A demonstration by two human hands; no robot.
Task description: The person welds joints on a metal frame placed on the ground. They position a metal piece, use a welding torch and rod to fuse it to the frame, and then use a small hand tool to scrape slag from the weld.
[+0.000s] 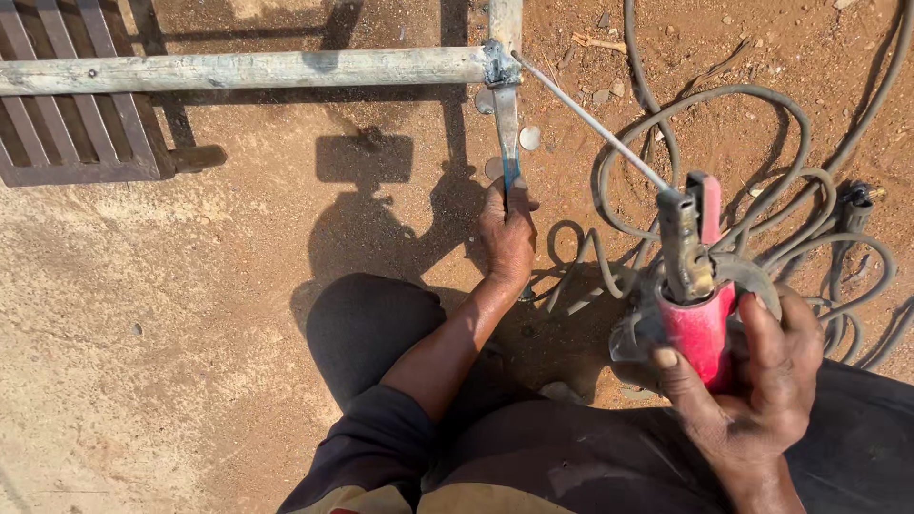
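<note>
Closest to the camera, the right hand (752,390) closes its fingers around the red handle of an electrode holder (693,286). A thin welding rod (595,128) is clamped in the holder and runs up and to the left; its far tip touches the joint (497,67) where a horizontal metal pipe (238,69) meets a vertical pipe (505,19). The left hand (506,233) is stretched forward over the sandy ground (143,286), and its fingers are shut around the blue handle of pliers (507,143). The pliers point up toward the same joint and appear to grip it. Grey cables (809,190) lie in loops on the ground at the right. A metal grate (67,124) is at the upper left, under the horizontal pipe.
</note>
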